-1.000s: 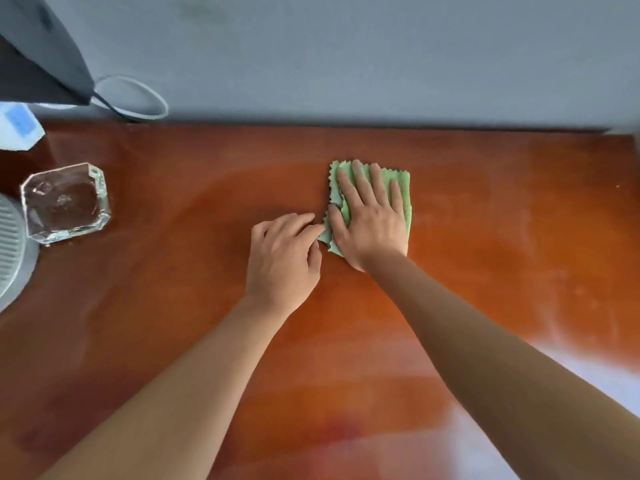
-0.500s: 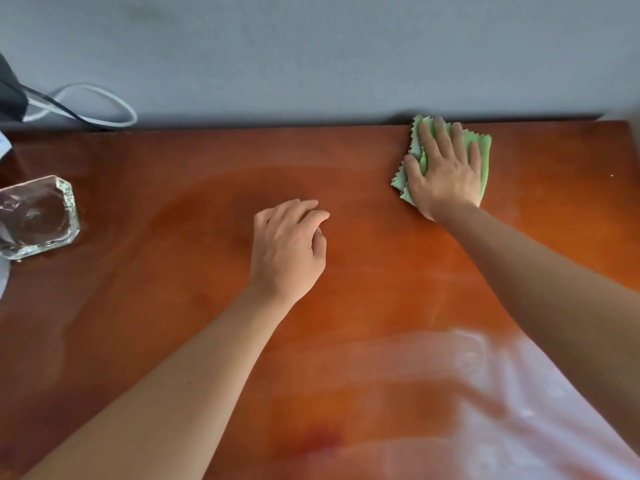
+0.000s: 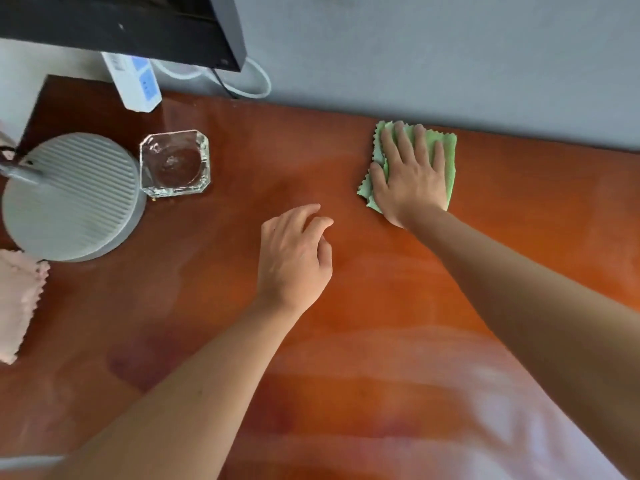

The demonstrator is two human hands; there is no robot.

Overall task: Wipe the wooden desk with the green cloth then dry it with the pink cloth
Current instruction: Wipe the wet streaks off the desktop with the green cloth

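Our left hand (image 3: 294,258) rests loosely curled at centre, holding nothing; pink cloth (image 3: 17,303) waits at nine o'clock; our right hand (image 3: 410,178) presses flat on the green cloth (image 3: 446,157) at one o'clock; a leftward sweep might knock the glass dish (image 3: 175,162)

1. You have two cloths on the desk (image 3: 381,306): one green cloth (image 3: 446,157), one pink cloth (image 3: 17,299)
2. You have two hands in view: left hand (image 3: 294,258), right hand (image 3: 408,178)
3. One glass dish (image 3: 175,162)
4. One round grey base (image 3: 71,195)
5. One white power strip (image 3: 133,81)
6. One black monitor (image 3: 121,26)
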